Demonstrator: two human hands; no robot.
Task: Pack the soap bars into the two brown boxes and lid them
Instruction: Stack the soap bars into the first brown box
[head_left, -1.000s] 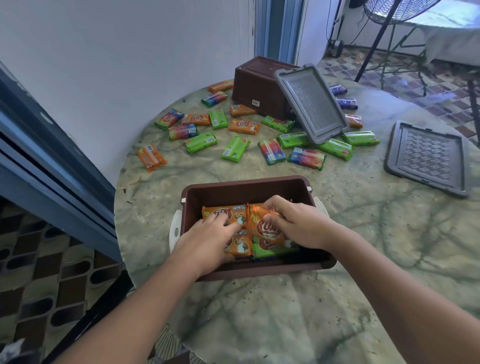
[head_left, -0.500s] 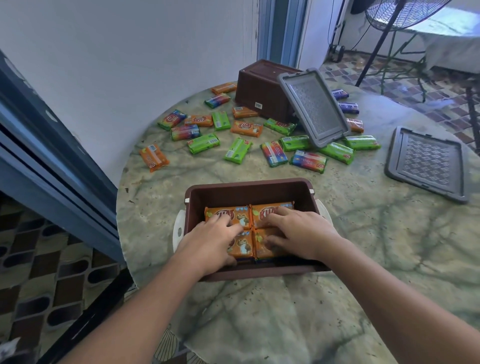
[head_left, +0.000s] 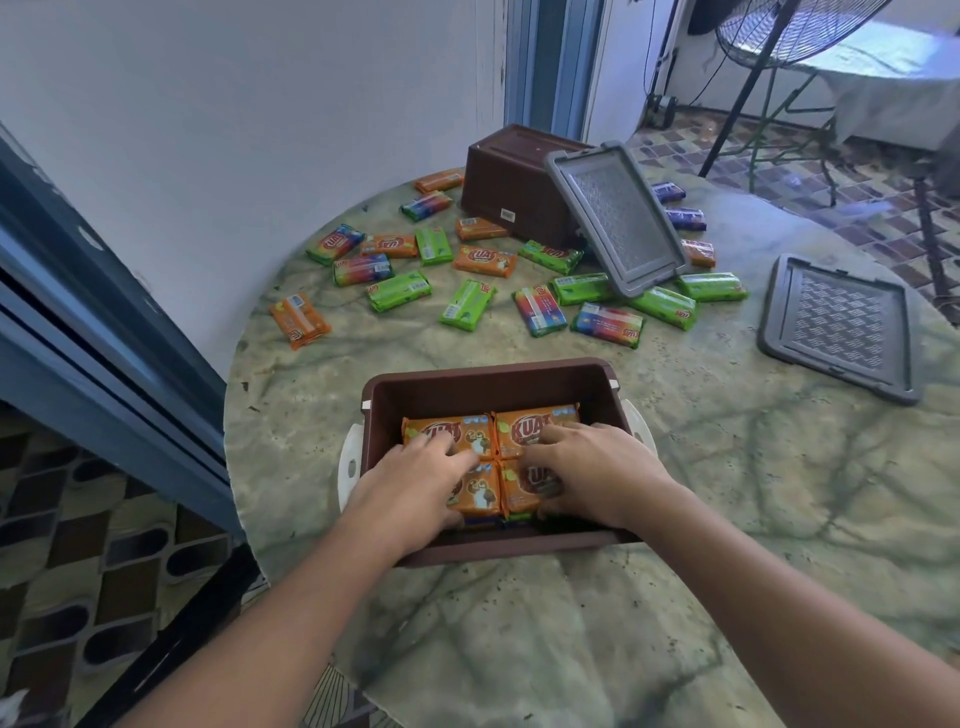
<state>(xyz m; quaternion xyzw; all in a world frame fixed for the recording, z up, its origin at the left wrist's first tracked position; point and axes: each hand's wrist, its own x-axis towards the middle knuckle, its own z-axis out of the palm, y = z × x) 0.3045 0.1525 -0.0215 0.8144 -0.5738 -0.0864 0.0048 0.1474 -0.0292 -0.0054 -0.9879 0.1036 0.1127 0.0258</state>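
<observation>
On the marbled table (head_left: 675, 519), four orange soap bars (head_left: 535, 426), lifted askew a second ago, are now pressed flat in the near brown box (head_left: 467, 382) by the left hand (head_left: 415, 483) and right hand (head_left: 597, 473), fingers spread, nothing gripped; many bars remain unpacked.

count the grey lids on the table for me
2. One grey lid leans tilted against the overturned brown box at the back of the table. The other grey lid lies flat on the table to the right. No others show.
</observation>
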